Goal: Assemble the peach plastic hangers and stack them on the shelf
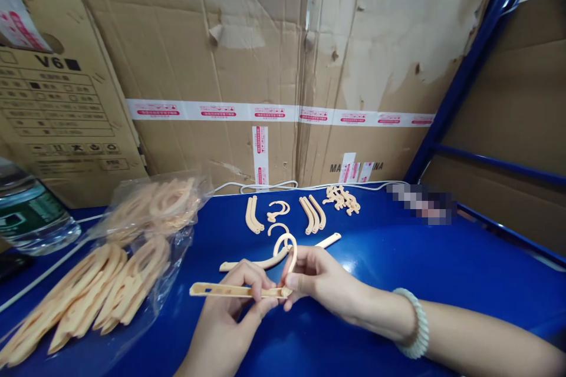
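My left hand [236, 315] grips a cream plastic hanger arm [210, 290], held level with its slotted hollow side showing. My right hand [329, 280] pinches a cream hanger hook [295, 252] at its base, against the right end of that arm. Fingers partly cover the joint, so I cannot tell if the two are fastened. Just behind my hands, a cream hanger [254, 263] with spread arms lies on the blue table [380, 283], its middle partly hidden. Farther back are loose hooks [279, 207], with curved hanger arms on the left [253, 215] and right [312, 215].
A pile of small cream parts [342, 199] lies at the back. On the left, clear plastic bags [177, 274] hold many cream hanger pieces [88, 291], beside a water bottle [30, 212]. White cable [269, 187] runs before the cardboard wall [198, 59]; a blue metal frame [469, 70] stands right.
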Available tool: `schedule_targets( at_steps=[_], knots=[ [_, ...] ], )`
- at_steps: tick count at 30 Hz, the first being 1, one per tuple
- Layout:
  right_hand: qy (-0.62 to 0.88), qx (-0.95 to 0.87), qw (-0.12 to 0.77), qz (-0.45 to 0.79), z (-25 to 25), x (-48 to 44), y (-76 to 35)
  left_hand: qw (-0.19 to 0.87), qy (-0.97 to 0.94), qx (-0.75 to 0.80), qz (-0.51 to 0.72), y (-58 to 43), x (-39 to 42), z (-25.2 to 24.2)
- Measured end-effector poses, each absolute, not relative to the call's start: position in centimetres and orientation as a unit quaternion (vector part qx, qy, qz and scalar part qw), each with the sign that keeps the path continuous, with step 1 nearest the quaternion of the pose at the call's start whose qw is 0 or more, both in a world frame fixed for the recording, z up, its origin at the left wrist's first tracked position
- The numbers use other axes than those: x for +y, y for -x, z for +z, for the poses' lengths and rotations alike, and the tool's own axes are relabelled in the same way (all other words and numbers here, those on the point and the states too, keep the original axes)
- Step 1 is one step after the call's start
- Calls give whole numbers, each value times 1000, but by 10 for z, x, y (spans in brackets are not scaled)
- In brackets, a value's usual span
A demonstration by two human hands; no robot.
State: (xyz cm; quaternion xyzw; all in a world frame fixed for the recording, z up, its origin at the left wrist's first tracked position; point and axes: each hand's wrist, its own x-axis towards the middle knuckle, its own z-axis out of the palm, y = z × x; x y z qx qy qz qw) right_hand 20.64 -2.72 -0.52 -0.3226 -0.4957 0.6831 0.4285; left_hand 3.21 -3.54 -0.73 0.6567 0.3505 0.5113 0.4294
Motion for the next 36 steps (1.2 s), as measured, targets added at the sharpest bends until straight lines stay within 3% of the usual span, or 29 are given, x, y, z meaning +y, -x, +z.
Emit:
schedule_targets(
  at_steps=[36],
  knots=[
    [377,-554,505,543,0,-34,-195,487,-560,373,557,-39,-40,-4]
  ],
)
